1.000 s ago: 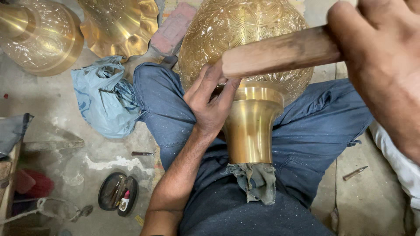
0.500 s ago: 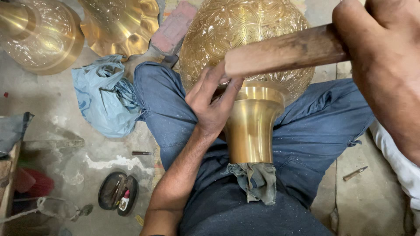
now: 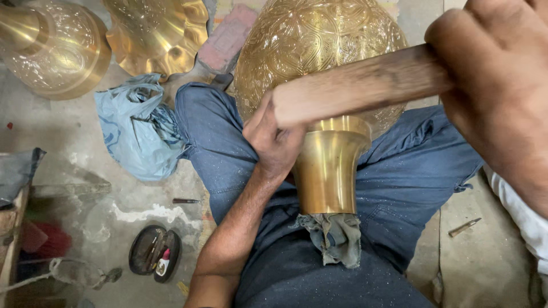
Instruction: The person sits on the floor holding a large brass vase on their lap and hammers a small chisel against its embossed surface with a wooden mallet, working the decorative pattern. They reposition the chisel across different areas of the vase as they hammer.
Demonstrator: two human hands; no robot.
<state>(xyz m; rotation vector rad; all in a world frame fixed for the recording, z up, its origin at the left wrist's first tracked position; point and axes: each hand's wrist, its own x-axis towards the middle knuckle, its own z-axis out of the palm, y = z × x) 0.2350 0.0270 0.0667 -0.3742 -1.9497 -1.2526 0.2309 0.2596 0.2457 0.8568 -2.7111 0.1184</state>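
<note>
Centrally, an engraved brass vessel (image 3: 319, 51) lies across the seated person's lap, its plain flared neck (image 3: 328, 165) pointing toward 6 o'clock with a grey rag (image 3: 334, 236) stuffed at the mouth. The left hand (image 3: 274, 140) presses against the junction of neck and patterned body, at 9 o'clock from the neck, fingers curled as if pinching a small tool; whether one is held cannot be told. The right hand (image 3: 496, 80), at 2 o'clock, is wrapped tight around a wooden mallet handle (image 3: 354, 85) that crosses above the neck. Judged from this pose, the step in hand is striking or chasing at the shoulder; the next blow calls for a steady left hand and a short, square stroke. Two further brass pieces (image 3: 154, 31) and a blue cloth (image 3: 140, 128) lie toward 10 o'clock.
</note>
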